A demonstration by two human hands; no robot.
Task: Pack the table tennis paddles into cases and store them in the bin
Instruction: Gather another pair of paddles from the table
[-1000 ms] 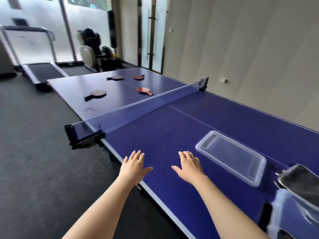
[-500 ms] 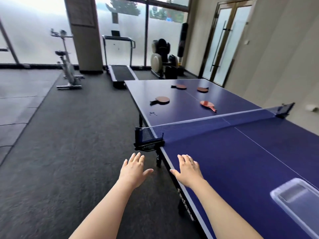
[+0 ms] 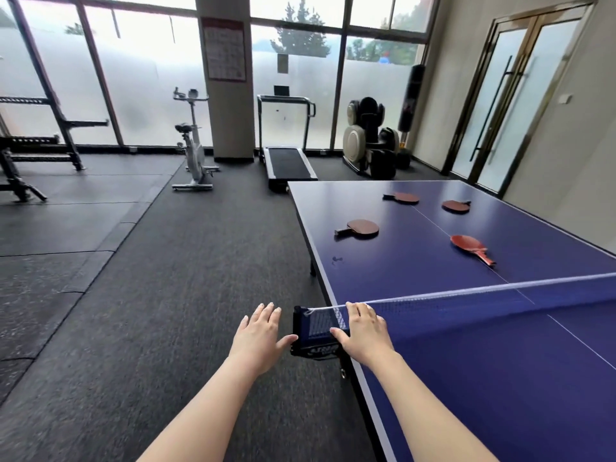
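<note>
Both hands are hovering released and empty, left hand (image 3: 258, 335) beside the net clamp (image 3: 315, 331), right hand (image 3: 363, 330) over it, four paddles (image 3: 362, 227) lying beyond on the bench (image 3: 466, 378).

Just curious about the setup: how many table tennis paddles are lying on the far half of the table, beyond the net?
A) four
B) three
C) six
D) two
A: four paddles lie past the net: one near the left edge, one bright red, and two farther back.
</note>
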